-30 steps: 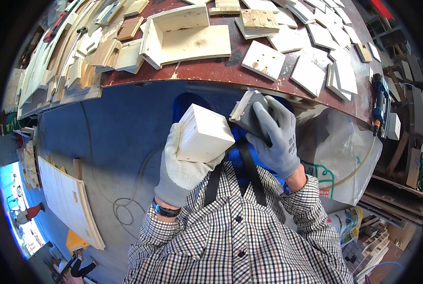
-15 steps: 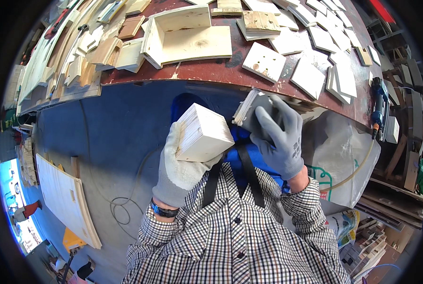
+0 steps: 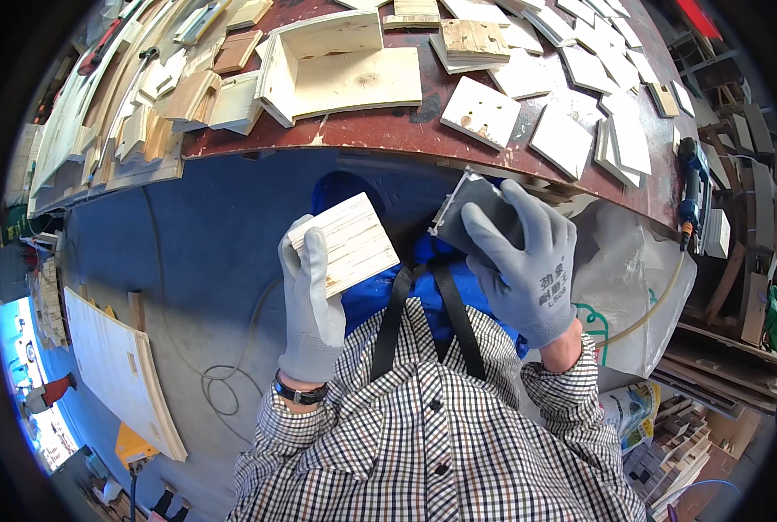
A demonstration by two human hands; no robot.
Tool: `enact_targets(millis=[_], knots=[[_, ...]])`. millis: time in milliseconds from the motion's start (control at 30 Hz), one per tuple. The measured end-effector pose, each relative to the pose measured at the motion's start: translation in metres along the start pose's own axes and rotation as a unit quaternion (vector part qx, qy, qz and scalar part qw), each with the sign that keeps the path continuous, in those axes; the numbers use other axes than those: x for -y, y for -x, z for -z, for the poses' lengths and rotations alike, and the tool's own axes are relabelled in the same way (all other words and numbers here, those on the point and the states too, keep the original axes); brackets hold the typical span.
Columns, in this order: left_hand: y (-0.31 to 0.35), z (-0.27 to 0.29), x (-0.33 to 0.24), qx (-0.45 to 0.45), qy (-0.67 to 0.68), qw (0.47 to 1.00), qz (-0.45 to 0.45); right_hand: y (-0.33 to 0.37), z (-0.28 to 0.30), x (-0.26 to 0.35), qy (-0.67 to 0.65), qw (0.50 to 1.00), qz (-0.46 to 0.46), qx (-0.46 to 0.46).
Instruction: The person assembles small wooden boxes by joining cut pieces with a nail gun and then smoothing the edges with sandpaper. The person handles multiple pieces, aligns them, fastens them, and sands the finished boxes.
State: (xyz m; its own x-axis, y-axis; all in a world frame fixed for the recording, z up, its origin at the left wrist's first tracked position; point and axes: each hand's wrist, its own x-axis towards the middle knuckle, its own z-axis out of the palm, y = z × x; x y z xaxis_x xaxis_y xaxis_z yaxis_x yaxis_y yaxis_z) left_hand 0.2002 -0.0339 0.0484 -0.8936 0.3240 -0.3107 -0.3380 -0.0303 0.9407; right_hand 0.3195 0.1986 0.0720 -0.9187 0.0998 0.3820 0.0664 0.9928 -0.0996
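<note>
My left hand (image 3: 306, 315), in a grey-white glove, grips a pale plywood block (image 3: 352, 244). A squarish face with dark grain lines shows on the block, and my fingers wrap its left side. Over on the right, my gloved right hand (image 3: 527, 265) holds a dark grey sanding block (image 3: 486, 207) with frayed pale edges, the thumb across its face. A gap separates the sanding block from the plywood block. Both are held in front of my body, just short of the bench edge.
Ahead stands a dark red workbench (image 3: 319, 135) carrying an open wooden box piece (image 3: 353, 83), several pale wood squares (image 3: 480, 113) and stacked offcuts. A blue-black power tool (image 3: 692, 187) with a hose lies at its right end. A large panel (image 3: 123, 365) leans at the left; a cable (image 3: 223, 387) coils on the floor.
My left hand has turned the plywood block, so a flat grained face shows instead of a corner. My right hand has shifted slightly right, tilting the sanding block's dark face into view.
</note>
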Motion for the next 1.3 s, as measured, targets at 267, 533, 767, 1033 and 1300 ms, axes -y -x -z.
enact_targets(millis=[267, 533, 767, 1033, 1300], knots=[[0.006, 0.010, 0.002, 0.070, -0.138, 0.983, -0.102, -0.003, 0.009, 0.035, -0.186, 0.975, 0.114, 0.038], [0.007, 0.011, -0.003, 0.026, -0.091, 0.994, -0.057, -0.004, 0.022, 0.020, -0.113, 0.993, 0.031, -0.008], [0.007, 0.003, -0.016, 0.019, -0.107, 0.992, -0.068, -0.002, -0.005, 0.003, -0.074, 0.997, -0.007, 0.002], [0.006, -0.001, -0.015, 0.042, -0.073, 0.993, -0.088, -0.003, 0.005, 0.039, -0.175, 0.977, 0.119, -0.012], [0.004, 0.006, -0.005, 0.067, -0.099, 0.990, -0.071, -0.006, 0.005, 0.014, -0.246, 0.966, -0.070, -0.048]])
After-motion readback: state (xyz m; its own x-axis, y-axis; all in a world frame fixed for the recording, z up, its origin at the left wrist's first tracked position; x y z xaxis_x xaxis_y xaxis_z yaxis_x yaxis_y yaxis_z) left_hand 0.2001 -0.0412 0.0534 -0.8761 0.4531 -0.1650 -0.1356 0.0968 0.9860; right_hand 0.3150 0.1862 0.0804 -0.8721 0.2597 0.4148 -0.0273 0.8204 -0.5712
